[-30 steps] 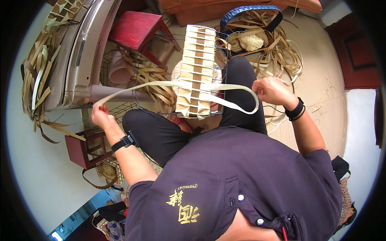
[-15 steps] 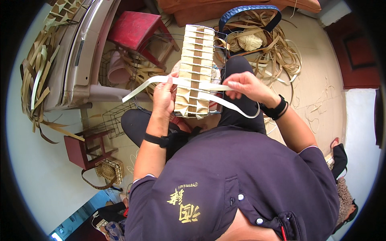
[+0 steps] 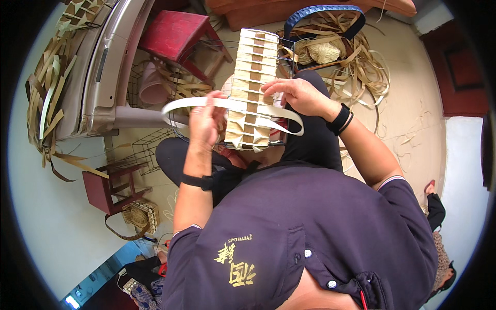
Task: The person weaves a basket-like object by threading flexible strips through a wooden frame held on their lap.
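A long basket side panel [image 3: 240,82], woven in cream with a brown centre band on a dark wire frame, stands upright at my knees. A flat white strip [image 3: 181,103] crosses its lower half, threaded under the wires. It curls into a loop on the left and a smaller loop on the right. My left hand [image 3: 205,121] is closed on the strip just left of the panel. My right hand [image 3: 302,96] reaches to the panel's right half, fingers stretched out and fingertips at the brown band; nothing shows in it.
A red stool [image 3: 173,33] stands beyond the panel to the left, beside a pink bin [image 3: 154,85]. Loose tan strips [image 3: 369,64] and a cream yarn ball [image 3: 324,51] lie at the far right. A smaller stool [image 3: 101,191] and a woven basket [image 3: 139,217] are at the lower left.
My right hand has let go of the strip and moved up and left onto the panel. The strip's free left end now curves round into a loop, and the right loop has shrunk.
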The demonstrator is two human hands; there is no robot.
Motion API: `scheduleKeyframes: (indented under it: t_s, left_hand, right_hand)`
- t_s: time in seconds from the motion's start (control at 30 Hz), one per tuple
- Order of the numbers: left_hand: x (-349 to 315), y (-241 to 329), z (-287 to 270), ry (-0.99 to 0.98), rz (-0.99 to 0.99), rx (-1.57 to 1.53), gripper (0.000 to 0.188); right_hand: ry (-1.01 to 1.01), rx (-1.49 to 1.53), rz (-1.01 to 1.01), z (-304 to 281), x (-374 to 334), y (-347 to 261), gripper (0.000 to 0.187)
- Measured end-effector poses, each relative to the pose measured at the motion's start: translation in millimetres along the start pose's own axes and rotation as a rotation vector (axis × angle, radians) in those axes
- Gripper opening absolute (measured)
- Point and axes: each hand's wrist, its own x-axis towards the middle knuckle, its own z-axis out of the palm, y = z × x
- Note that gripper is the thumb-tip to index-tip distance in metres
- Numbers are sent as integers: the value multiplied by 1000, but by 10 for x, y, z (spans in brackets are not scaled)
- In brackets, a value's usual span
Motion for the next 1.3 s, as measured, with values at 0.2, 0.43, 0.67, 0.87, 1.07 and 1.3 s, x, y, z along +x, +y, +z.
scheduleKeyframes:
  t_s: [0.2,0.43,0.67,0.87,1.07,1.3]
  left_hand:
    - [258,431,-838,227,232,-353,37]
    - [-148,-193,145,-77,17,9,32]
    - [-240,-197,272,118,185,-45,42]
    - [-227,-240,276,71,156,-57,31]
    - [-189,-363,209,72,176,-84,17]
    - [-188,-310,246,-9,137,-132,27]
  right_hand:
    - [54,-56,-169,40,-26,45,41]
    - [469,-629,-190,234,-209,-254,7]
    - [406,-583,-186,521,-384,-330,21]
    - [435,-475,-248,622,-279,-230,17]
    - [364,-585,-204,662,-231,-241,13]
    - [384,-587,-242,676,-224,-179,20]
